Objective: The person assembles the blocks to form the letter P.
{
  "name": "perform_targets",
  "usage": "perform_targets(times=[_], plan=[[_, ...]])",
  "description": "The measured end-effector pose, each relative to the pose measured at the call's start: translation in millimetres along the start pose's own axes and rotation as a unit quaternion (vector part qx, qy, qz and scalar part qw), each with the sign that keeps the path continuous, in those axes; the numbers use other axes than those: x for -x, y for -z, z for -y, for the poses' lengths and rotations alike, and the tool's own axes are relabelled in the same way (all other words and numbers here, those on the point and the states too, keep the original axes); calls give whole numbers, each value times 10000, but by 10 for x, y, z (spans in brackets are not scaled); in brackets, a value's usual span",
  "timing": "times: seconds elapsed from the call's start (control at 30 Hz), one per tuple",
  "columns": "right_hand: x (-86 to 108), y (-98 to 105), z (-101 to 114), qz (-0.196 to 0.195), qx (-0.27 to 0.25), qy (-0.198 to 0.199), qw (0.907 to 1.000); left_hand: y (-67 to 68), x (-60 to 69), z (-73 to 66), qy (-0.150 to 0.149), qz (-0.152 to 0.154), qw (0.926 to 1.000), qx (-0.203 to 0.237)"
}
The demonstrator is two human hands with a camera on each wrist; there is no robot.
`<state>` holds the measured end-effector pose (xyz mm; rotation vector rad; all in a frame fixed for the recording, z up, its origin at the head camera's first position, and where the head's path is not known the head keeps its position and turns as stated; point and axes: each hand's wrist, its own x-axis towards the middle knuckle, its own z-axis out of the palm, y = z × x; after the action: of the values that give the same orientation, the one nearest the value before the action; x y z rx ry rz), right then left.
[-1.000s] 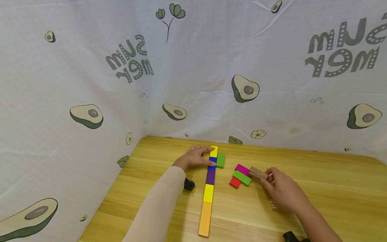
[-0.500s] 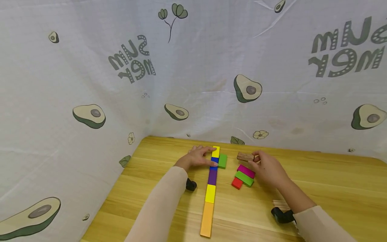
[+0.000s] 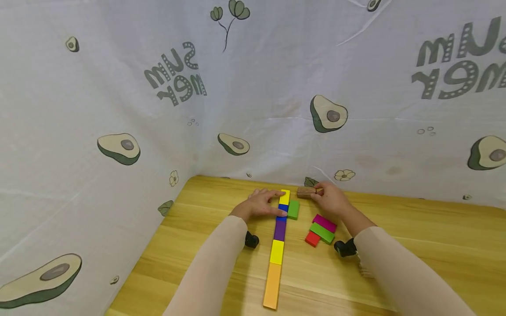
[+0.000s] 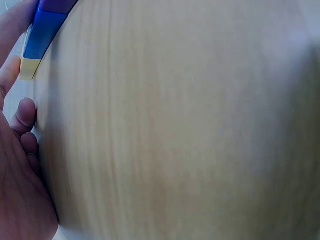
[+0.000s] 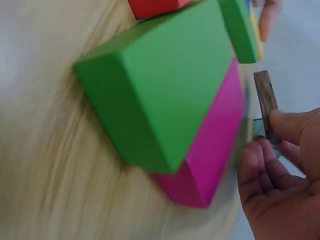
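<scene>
My left hand (image 3: pixel 258 204) touches the far end of a line of coloured blocks. Its index finger is on the far yellow block (image 3: pixel 285 199), its thumb across the blue block (image 3: pixel 283 207). Purple (image 3: pixel 280 230), a second yellow (image 3: pixel 277 253) and long orange (image 3: pixel 272 286) blocks continue the line nearer. A small green block (image 3: pixel 294 210) lies against its right side. With thumb and fingers my right hand (image 3: pixel 333 201) pinches one end of a brown wooden block (image 3: pixel 306 192), beyond and right of that green one. The right wrist view shows this wooden block (image 5: pixel 265 95) in the pinch.
Magenta (image 3: pixel 325 223), long green (image 3: pixel 322 233) and red (image 3: pixel 312 239) blocks lie together right of the line. Another light wooden piece (image 3: pixel 364 271) is partly hidden by the right forearm. A printed cloth (image 3: pixel 269 149) hangs behind the table's far edge.
My right hand has carried the wooden block from beside the magenta block, away and leftward, to near the far end of the line. The left hand stays on the line.
</scene>
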<state>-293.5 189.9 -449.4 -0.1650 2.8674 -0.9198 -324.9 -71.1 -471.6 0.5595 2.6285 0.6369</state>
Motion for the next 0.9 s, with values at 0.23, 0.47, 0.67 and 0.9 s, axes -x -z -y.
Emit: perform_targets(times=[0.23, 0.47, 0.67, 0.9], plan=[[-120, -65, -83, 156, -452, -236, 9986, 2, -35, -35, -23, 39, 10000, -75], [-193, -138, -84, 79, -626, -546, 9965, 16, -16, -29, 1, 0, 10000, -48], [-191, -150, -45, 365, -4, -454, 9983, -11, -13, -12, 113, -10, 9999, 42], [-211, -158, -40, 377, 235, -407, 9982, 2, -5, -18, 96, -11, 9999, 26]])
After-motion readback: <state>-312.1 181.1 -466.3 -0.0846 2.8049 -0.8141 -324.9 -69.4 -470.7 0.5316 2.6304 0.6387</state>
